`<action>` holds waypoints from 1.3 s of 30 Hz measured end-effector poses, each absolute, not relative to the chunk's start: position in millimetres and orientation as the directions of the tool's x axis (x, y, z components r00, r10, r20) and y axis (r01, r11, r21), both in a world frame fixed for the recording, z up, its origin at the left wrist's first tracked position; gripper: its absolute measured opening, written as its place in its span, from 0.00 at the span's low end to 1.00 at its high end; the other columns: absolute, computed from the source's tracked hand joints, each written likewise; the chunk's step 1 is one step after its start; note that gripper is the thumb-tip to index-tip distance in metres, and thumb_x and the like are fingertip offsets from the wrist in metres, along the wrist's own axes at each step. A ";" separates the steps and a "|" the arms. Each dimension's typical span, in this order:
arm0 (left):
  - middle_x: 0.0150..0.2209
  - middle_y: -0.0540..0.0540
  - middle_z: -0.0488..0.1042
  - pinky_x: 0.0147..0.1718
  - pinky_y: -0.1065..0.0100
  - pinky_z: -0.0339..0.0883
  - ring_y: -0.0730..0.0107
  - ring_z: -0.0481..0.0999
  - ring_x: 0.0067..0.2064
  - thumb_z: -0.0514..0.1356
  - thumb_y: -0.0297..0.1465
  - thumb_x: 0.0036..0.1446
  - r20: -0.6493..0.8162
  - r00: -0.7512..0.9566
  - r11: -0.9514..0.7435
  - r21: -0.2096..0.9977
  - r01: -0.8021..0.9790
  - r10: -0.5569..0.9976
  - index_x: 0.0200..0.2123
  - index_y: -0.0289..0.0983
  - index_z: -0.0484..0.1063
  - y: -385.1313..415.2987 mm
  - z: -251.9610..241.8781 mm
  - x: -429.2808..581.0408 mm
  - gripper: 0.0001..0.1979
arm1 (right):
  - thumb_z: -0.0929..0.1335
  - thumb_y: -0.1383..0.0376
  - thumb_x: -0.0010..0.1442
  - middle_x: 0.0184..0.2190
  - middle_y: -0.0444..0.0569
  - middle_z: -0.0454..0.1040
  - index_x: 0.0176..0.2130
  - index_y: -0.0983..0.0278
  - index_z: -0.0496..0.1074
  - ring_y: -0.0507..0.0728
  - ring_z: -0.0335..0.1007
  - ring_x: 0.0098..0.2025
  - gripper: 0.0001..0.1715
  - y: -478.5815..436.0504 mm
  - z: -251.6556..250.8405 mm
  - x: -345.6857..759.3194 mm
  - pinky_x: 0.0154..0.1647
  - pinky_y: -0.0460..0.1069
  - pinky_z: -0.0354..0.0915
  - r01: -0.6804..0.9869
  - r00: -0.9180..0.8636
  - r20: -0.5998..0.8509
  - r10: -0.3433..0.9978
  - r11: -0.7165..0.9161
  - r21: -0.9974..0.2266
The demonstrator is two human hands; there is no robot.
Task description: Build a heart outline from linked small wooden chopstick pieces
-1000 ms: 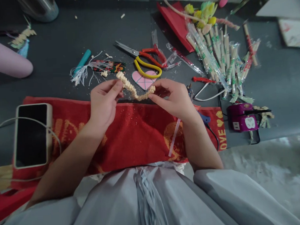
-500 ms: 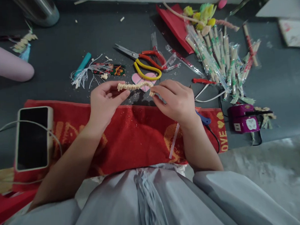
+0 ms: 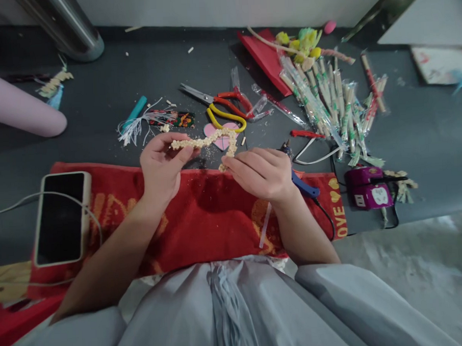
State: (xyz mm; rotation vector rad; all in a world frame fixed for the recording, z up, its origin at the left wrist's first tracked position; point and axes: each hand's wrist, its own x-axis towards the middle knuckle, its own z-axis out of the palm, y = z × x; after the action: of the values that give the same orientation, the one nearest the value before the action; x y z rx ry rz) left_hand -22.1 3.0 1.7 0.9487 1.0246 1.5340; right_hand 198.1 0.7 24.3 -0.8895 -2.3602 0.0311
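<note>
Left hand (image 3: pixel 159 163) pinching, right hand (image 3: pixel 263 172) curled and pinching, forearms (image 3: pixel 119 244) angled inward

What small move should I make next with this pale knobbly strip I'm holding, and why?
Perhaps ease your right hand slightly outward, with the left hand steady. The pale knobbly strip runs fairly straight from the left hand, then hooks sharply down to the right one, so a gentle pull would likely open that bend.

Cream beaded strip (image 3: pixel 198 143); yellow-lettered red towel (image 3: pixel 213 219).
</note>
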 end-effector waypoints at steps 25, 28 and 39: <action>0.39 0.50 0.78 0.42 0.64 0.71 0.69 0.76 0.42 0.74 0.37 0.55 0.335 -0.129 -0.345 0.936 -0.068 0.933 0.37 0.44 0.78 -3.1 -4.8 -23.1 0.10 | 0.45 0.33 0.61 0.59 0.57 0.76 0.60 0.60 0.69 0.61 0.75 0.57 0.52 -3.8 38.2 148.4 0.58 0.61 0.74 -0.317 -0.438 -0.329 0.837 -0.487 -0.814; 0.38 0.49 0.77 0.44 0.66 0.72 0.70 0.77 0.42 0.73 0.38 0.56 0.367 -0.106 -0.370 0.929 -0.012 0.924 0.36 0.43 0.78 -2.3 -0.9 -21.9 0.09 | 0.48 0.34 0.63 0.62 0.55 0.75 0.61 0.59 0.68 0.60 0.75 0.59 0.47 -5.4 35.8 149.8 0.59 0.62 0.73 -0.367 -0.443 -0.322 0.836 -0.497 -0.786; 0.44 0.46 0.77 0.47 0.65 0.73 0.66 0.77 0.45 0.73 0.41 0.55 0.388 -0.061 -0.383 0.920 0.083 0.920 0.43 0.45 0.80 3.8 -10.0 -29.2 0.14 | 0.57 0.46 0.69 0.56 0.52 0.80 0.51 0.60 0.74 0.58 0.74 0.61 0.29 -3.9 30.7 153.1 0.66 0.61 0.68 -0.642 -0.408 -0.359 0.839 -0.544 -0.540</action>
State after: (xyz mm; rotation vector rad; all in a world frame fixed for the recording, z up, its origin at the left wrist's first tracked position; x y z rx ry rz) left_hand -29.2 3.8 -10.0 1.5152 1.1052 1.5238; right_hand 153.1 -3.9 30.7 -0.7562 -0.3980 2.0367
